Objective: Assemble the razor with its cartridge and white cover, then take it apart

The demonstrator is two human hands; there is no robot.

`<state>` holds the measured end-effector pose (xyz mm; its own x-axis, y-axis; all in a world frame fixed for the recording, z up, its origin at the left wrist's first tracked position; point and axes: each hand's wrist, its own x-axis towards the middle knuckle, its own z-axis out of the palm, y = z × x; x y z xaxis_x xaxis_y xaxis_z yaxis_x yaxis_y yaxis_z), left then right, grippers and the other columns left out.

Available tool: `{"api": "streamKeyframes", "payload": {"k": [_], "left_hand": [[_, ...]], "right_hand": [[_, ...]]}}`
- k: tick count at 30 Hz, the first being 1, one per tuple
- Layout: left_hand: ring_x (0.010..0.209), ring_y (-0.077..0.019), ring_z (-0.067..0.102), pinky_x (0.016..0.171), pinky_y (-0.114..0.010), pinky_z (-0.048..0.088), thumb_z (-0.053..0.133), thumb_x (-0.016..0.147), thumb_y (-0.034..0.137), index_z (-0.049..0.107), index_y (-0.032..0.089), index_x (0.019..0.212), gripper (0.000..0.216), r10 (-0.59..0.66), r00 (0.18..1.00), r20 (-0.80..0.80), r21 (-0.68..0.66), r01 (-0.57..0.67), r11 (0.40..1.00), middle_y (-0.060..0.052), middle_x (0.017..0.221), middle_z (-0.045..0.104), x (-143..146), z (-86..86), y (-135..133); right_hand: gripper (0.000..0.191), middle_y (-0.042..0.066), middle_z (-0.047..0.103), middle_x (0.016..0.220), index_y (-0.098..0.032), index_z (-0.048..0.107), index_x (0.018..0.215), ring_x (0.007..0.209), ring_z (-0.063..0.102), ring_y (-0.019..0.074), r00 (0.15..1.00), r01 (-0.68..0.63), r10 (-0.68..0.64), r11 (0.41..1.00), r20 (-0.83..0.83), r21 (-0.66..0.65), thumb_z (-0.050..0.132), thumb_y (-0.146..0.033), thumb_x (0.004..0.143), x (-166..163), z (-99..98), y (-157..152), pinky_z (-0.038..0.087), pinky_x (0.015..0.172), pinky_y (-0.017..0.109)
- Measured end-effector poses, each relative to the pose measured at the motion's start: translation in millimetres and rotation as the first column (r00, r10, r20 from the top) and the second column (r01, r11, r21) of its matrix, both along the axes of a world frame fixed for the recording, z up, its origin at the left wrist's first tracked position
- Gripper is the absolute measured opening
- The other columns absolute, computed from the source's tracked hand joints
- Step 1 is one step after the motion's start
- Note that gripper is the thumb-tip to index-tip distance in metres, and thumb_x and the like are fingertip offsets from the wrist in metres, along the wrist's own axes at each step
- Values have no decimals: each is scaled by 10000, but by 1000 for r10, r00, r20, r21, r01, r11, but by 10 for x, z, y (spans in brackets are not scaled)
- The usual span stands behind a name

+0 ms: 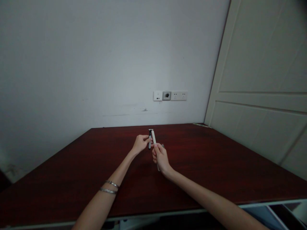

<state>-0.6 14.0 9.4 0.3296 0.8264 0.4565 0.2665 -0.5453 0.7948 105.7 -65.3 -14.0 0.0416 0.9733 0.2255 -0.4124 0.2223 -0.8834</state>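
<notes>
My left hand (pixel 141 143) is closed, thumb and fingers pinching a slim grey-and-black tool (pixel 150 143) with a pale T-shaped head, much like a razor or trimmer. It stands upright, head at the top. Just to its right, a long white stick (pixel 153 136) slants up out of my right hand (pixel 161 158), which is wrapped round it. The stick's upper end is close beside the T-shaped head; whether they touch I cannot tell. Its lower end shows below my fist. Something small and grey shows behind my right fingers, too hidden to name.
Both hands are above a dark red wooden tabletop (pixel 96 166). At its back edge rises a white wall (pixel 107 64) with a row of sockets (pixel 178 95). A pale panelled door (pixel 259 73) stands along the right side. Below the front edge, an open space holds blurred items.
</notes>
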Motion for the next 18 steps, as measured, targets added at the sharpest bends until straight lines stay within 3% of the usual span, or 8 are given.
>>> {"api": "streamKeyframes", "payload": {"k": [4, 9, 14, 18], "left_hand": [[528, -120, 523, 520, -198, 390, 566, 715, 348, 654, 104, 624, 274, -24, 999, -33, 53, 26, 998, -19, 574, 632, 5, -22, 19], [529, -116, 525, 531, -199, 389, 542, 716, 289, 670, 106, 670, 227, 26, 1000, -13, 46, -25, 999, -19, 606, 647, -3, 2, 33], [512, -110, 500, 507, -193, 370, 560, 713, 311, 651, 105, 622, 243, -11, 999, -46, 52, 14, 999, -6, 548, 609, 8, -15, 27], [526, -110, 510, 532, -198, 380, 546, 716, 283, 646, 109, 628, 220, 13, 1000, -27, 74, -10, 997, -9, 573, 617, -2, -16, 31]], "right_hand": [[388, -108, 326, 491, -202, 443, 745, 342, 196, 14, 998, 37, -35, 998, -48, 46, 571, -562, 682, 8, 76, 27, 122, 309, 138], [381, -109, 313, 490, -200, 455, 759, 346, 199, 17, 1000, -5, 5, 1000, 7, -15, 568, -557, 692, 7, 11, -15, 106, 315, 136], [377, -105, 327, 498, -202, 439, 740, 342, 199, 14, 999, 19, -17, 999, -29, 51, 567, -554, 695, 11, 65, 9, 113, 313, 141], [374, -105, 324, 495, -201, 451, 744, 339, 201, 15, 1000, 19, -19, 1000, -9, 18, 562, -555, 694, -1, 35, 24, 119, 309, 140]]}}
